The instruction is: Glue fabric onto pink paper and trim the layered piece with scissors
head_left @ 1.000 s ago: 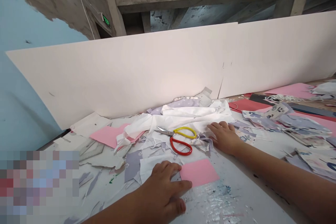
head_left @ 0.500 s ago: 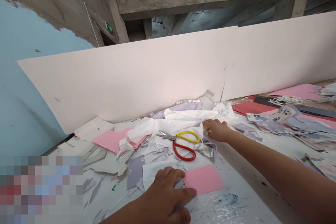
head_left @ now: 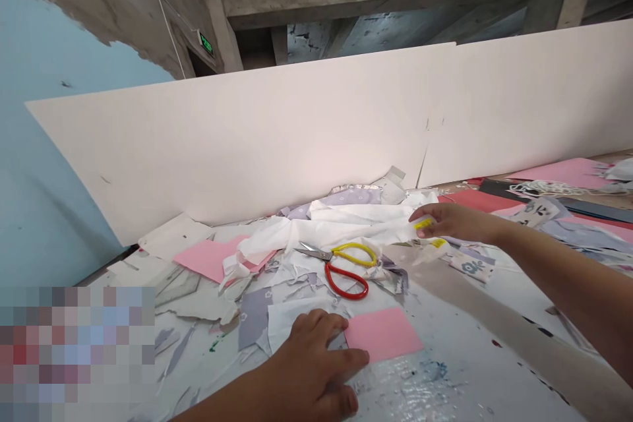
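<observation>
My left hand (head_left: 311,366) lies flat on the white table, fingers spread, its tips on the left edge of a small pink paper rectangle (head_left: 384,333). Above the cloth pile, my right hand (head_left: 448,221) is lifted and pinches a small yellow object (head_left: 426,225) I cannot name; a second yellow bit hangs just under it. Scissors (head_left: 341,264) with one yellow and one red handle loop lie between the two hands, blades pointing left. White fabric (head_left: 336,227) is bunched just behind the scissors.
A long white board (head_left: 297,138) stands along the back of the table. Fabric scraps and another pink sheet (head_left: 210,257) litter the left; printed lilac cloth pieces, red and pink sheets and a dark strip (head_left: 568,201) lie at the right.
My right hand reached into the white fabric, then lifted up and rightward with a small yellow object pinched in it. My left hand stayed on the pink paper.
</observation>
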The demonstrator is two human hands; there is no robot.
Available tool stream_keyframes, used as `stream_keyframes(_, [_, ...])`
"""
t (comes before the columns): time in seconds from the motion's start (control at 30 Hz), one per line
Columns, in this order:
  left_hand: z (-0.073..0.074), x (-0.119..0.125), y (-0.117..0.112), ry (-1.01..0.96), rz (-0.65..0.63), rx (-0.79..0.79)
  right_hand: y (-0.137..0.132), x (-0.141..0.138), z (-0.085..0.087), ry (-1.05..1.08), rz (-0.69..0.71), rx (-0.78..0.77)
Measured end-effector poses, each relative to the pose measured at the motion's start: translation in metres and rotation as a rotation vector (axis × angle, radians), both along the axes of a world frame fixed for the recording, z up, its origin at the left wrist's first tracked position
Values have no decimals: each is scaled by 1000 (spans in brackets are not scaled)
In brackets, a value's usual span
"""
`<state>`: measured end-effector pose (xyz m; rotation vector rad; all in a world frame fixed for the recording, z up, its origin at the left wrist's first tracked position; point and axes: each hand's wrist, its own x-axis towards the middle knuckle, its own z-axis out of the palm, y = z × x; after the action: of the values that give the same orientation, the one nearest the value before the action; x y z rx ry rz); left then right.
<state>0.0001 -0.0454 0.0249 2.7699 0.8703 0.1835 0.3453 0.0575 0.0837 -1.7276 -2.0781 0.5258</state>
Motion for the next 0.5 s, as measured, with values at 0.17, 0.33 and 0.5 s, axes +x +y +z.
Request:
stream_keyframes(0.17, [7, 1, -5, 13, 29, -38, -23, -7, 14, 571, 41, -108])
stream_keyframes(0.33, [3, 0, -5, 1, 22, -11, -43, -41, 13, 856, 62, -159])
stream_keyframes(0.5, [1, 0, -5, -9, 20, 14, -59, -69, 7, 910, 199, -183])
